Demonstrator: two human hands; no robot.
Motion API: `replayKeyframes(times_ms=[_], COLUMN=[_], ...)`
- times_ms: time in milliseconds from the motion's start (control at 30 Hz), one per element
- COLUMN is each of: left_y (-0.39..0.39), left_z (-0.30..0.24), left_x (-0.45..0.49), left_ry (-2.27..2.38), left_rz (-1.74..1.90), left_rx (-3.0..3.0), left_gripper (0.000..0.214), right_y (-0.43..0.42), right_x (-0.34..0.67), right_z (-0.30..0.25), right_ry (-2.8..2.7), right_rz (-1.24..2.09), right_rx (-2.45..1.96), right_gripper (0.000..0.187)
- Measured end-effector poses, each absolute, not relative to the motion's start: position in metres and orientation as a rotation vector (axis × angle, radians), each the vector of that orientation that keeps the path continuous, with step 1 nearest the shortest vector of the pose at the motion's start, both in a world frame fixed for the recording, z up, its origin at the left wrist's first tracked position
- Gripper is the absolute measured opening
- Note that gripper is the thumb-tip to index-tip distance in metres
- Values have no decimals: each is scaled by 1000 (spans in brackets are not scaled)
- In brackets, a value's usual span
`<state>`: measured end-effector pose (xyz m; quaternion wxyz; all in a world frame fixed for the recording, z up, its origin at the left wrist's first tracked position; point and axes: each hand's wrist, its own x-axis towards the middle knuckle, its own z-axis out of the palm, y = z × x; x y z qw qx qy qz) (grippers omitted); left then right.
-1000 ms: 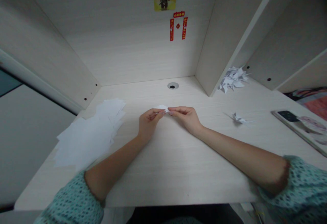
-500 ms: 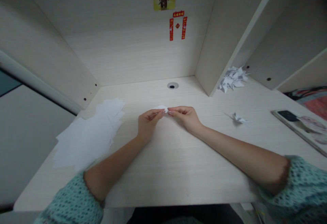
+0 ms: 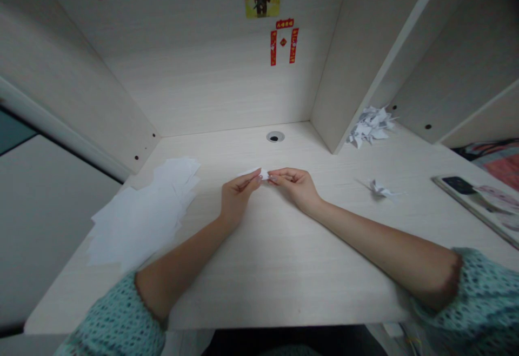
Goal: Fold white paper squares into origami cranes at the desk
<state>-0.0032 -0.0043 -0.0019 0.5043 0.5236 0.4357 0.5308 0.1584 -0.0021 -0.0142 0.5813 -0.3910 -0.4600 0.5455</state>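
Note:
A small folded piece of white paper (image 3: 259, 172) is pinched between both hands at the middle of the pale wooden desk (image 3: 275, 258). My left hand (image 3: 235, 196) grips its left side with fingers closed. My right hand (image 3: 294, 184) pinches its right side with thumb and fingertips. Most of the paper is hidden by the fingers.
A loose spread of white paper sheets (image 3: 138, 212) lies at the left. One folded paper figure (image 3: 378, 188) rests at the right, and a heap of folded paper figures (image 3: 370, 126) sits in the right alcove. A phone on a book (image 3: 478, 199) lies far right. A cable hole (image 3: 274, 137) is at the back.
The hands have shifted very slightly on the paper; otherwise nothing has moved.

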Motion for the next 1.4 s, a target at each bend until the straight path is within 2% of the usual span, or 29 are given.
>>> replayKeyframes(times_ms=[367,700,933,1200,1400], left_y=[-4,-3,-4,-7,-8], left_z=[-3,-2,0,2,6], left_x=[-3,-3,-2,-4,-2], left_ry=[1004,1014,964,1072,1004], left_rz=[1292,1261,1251,1286,1209], left_rx=[1216,1207,1233,1418,1338], left_gripper=[28,33,50,51,70], right_y=[-2,-1,-3,-4,-4], right_x=[158,157,159,159,158], right_z=[-13,-14,-12,-12,-13], right_ry=[-1065,-1056,-1139,-1190,-1170], right_rz=[1278,1289,1198,1199,1189], right_rx=[-926,-930,-937,-914,-933], right_gripper=[18,22,25,30,27])
